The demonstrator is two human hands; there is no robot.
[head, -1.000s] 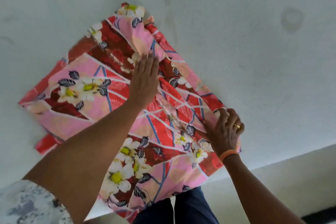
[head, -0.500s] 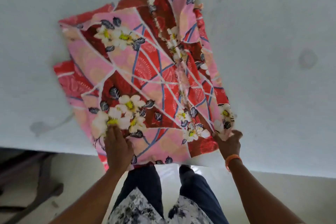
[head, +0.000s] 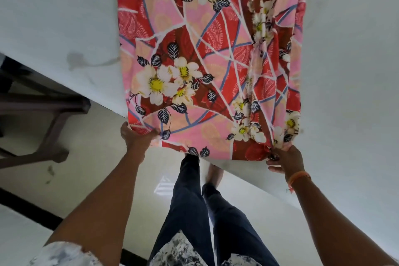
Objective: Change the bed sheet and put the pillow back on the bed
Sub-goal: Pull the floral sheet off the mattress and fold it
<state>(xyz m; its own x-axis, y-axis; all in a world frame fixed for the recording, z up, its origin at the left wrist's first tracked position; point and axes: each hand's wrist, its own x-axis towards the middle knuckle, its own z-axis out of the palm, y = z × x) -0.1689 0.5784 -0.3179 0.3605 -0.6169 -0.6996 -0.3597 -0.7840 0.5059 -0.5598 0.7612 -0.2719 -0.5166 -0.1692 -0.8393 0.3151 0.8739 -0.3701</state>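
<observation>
I judge the folded sheet, lying on the bare mattress with its near edge overhanging, light and limp, so my left hand and right hand clamp fingers on its two near corners.

- The folded bed sheet lies on the mattress, its near edge hanging just over the mattress's near edge.
- The left hand grips the sheet's near left corner; the right hand grips the near right corner.
- A wristband sits on the right wrist, just behind the hand.
- The person's legs stand on the floor below the sheet's near edge, between the two arms.
- A piece of furniture stands on the floor to the left, beside the mattress.
</observation>
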